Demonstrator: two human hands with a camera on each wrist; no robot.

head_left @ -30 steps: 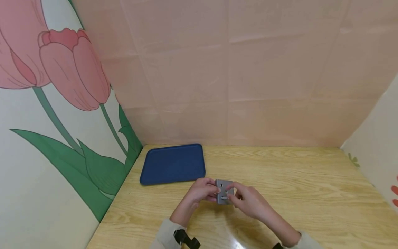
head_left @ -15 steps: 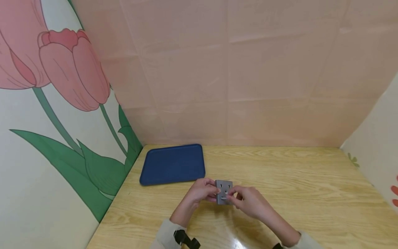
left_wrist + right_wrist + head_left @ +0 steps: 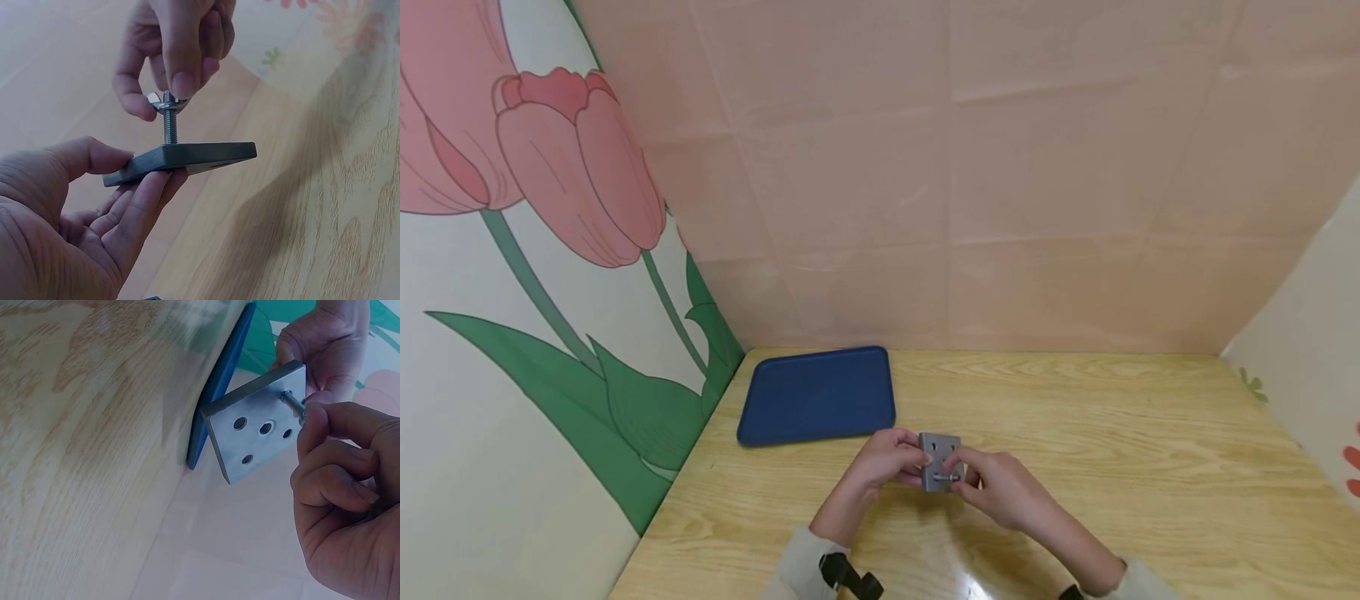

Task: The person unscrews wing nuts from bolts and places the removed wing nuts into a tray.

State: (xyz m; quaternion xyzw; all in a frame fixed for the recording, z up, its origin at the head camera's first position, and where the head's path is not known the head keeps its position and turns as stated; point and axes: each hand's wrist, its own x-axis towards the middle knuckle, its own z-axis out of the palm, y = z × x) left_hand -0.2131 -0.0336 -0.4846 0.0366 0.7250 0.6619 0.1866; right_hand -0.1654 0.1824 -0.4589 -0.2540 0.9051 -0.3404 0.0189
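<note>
My left hand (image 3: pixel 883 460) holds a grey metal plate (image 3: pixel 259 406) by one edge, thumb on one face and fingers beneath, above the table. The plate has several round holes. A threaded bolt (image 3: pixel 170 132) stands out from its face near one corner, carrying a wing nut (image 3: pixel 167 107) partway along the thread, apart from the plate. My right hand (image 3: pixel 1003 487) has thumb and index finger at the nut's wings, pinching it from both sides. In the right wrist view those fingers cover the nut and the bolt's end.
A dark blue tray (image 3: pixel 820 396) lies on the wood-grain table (image 3: pixel 1112 433), behind and left of my hands. A pinkish sheet (image 3: pixel 947 208) hangs at the back. A wall with painted tulips (image 3: pixel 587 167) borders the left side.
The right fingers have turned and shifted around the wing nut, closing together half a second ago and now a little spread, showing more of the bolt. The left hand and plate stay in place.
</note>
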